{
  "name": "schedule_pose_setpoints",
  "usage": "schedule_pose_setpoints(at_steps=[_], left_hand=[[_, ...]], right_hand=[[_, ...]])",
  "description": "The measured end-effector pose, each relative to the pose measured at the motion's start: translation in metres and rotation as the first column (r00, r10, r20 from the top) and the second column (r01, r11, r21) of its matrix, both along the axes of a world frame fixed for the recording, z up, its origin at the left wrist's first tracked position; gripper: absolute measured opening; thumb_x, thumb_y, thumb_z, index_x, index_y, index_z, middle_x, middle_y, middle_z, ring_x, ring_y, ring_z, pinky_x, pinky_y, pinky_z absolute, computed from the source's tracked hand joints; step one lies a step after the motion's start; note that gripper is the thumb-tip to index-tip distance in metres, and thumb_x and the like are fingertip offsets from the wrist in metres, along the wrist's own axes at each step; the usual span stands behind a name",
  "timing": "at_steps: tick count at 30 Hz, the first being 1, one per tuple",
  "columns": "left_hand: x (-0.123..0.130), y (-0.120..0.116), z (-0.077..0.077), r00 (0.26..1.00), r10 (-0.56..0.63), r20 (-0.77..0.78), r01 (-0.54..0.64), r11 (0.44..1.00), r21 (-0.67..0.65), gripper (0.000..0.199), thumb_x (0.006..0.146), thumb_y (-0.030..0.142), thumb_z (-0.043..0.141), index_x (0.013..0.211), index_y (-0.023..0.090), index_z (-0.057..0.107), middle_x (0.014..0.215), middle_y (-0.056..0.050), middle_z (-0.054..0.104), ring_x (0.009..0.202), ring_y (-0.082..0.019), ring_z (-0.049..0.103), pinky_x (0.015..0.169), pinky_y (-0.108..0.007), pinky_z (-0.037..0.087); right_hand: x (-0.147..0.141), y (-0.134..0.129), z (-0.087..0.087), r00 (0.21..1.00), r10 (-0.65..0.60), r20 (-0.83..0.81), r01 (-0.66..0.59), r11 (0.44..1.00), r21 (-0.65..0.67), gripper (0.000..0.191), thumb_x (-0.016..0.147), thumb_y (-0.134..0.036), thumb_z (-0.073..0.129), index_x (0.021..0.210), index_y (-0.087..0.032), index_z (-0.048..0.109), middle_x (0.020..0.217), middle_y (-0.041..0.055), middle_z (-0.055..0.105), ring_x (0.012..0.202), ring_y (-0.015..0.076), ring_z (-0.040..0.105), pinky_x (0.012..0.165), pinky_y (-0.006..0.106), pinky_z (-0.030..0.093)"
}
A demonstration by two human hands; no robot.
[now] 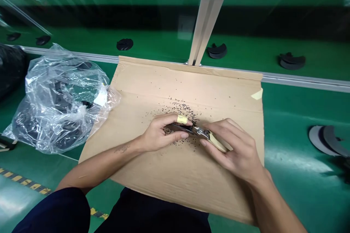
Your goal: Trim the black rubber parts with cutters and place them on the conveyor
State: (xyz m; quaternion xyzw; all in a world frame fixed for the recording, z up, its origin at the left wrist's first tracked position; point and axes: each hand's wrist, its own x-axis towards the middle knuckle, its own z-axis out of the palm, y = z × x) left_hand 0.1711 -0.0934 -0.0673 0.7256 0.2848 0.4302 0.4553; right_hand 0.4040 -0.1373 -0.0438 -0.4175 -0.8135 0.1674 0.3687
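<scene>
Over the middle of a cardboard sheet (153,174), my left hand (164,131) pinches a dark, thin part (179,127) between thumb and fingers. Yellow tape wraps one finger. From the right, my right hand (235,145) grips pliers-like cutters (217,142) with pale handles; their metal jaws meet the right end of the dark part. Many tiny black bits (182,107) lie scattered on the cardboard around and beyond both hands. The contact between jaws and part is too small to make out fully.
A clear plastic bag (62,105) holding dark items lies left of the cardboard. Black curved parts (217,51) rest on the green surface behind the metal rail, and more parts (328,140) sit at the right. A metal post (209,18) rises behind the cardboard.
</scene>
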Motion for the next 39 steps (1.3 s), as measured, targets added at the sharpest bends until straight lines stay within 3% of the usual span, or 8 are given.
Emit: schedule_pose_setpoints(at_steps=[10, 21, 30, 35, 39], left_hand=[[-0.0010, 0.0010, -0.0001, 0.999, -0.046, 0.005, 0.046, 0.999, 0.018, 0.019, 0.089, 0.027, 0.075, 0.105, 0.017, 0.075, 0.094, -0.007, 0.077, 0.086, -0.016, 0.072, 0.078, -0.028, 0.059], [-0.0031, 0.0015, -0.0011, 0.998, -0.057, -0.018, 0.057, 0.997, 0.044, 0.020, 0.088, 0.024, 0.076, 0.107, 0.017, 0.074, 0.093, -0.006, 0.076, 0.085, -0.015, 0.071, 0.077, -0.027, 0.058], [-0.0010, 0.0004, -0.0027, 0.996, -0.073, -0.054, 0.077, 0.995, 0.066, 0.019, 0.089, 0.028, 0.075, 0.104, 0.016, 0.075, 0.089, -0.007, 0.076, 0.080, -0.015, 0.071, 0.072, -0.025, 0.058], [-0.0030, 0.0008, 0.0005, 0.998, -0.017, -0.069, 0.020, 0.999, 0.051, 0.022, 0.089, 0.026, 0.073, 0.109, 0.016, 0.074, 0.096, -0.008, 0.077, 0.083, -0.015, 0.072, 0.075, -0.025, 0.059], [-0.0025, 0.0013, 0.0027, 0.993, -0.065, -0.094, 0.074, 0.992, 0.097, 0.027, 0.091, 0.024, 0.070, 0.118, 0.020, 0.073, 0.092, -0.006, 0.076, 0.078, -0.014, 0.068, 0.071, -0.026, 0.058]], right_hand=[[0.0031, -0.0002, -0.0028, 0.999, 0.031, 0.023, -0.031, 0.999, -0.009, 0.036, 0.090, -0.015, 0.070, 0.124, -0.016, 0.061, 0.108, 0.0149, 0.073, 0.094, 0.0242, 0.072, 0.078, 0.040, 0.062], [0.0021, 0.0006, -0.0034, 0.997, 0.019, 0.073, -0.019, 1.000, -0.004, 0.034, 0.092, -0.020, 0.069, 0.125, -0.018, 0.061, 0.108, 0.0130, 0.074, 0.092, 0.0238, 0.072, 0.076, 0.040, 0.062], [0.0053, -0.0031, -0.0023, 0.990, 0.009, 0.141, -0.008, 1.000, -0.008, 0.030, 0.094, -0.016, 0.066, 0.123, -0.021, 0.064, 0.104, 0.0083, 0.076, 0.087, 0.0211, 0.074, 0.072, 0.034, 0.061], [0.0074, 0.0010, -0.0028, 0.978, -0.058, 0.202, 0.040, 0.995, 0.089, 0.024, 0.094, -0.017, 0.066, 0.118, -0.019, 0.065, 0.097, 0.0070, 0.075, 0.080, 0.0192, 0.071, 0.068, 0.032, 0.058], [0.0079, 0.0023, -0.0034, 0.936, -0.150, 0.317, 0.099, 0.980, 0.172, 0.014, 0.097, -0.020, 0.062, 0.109, -0.019, 0.068, 0.087, 0.0053, 0.073, 0.073, 0.0177, 0.067, 0.065, 0.032, 0.054]])
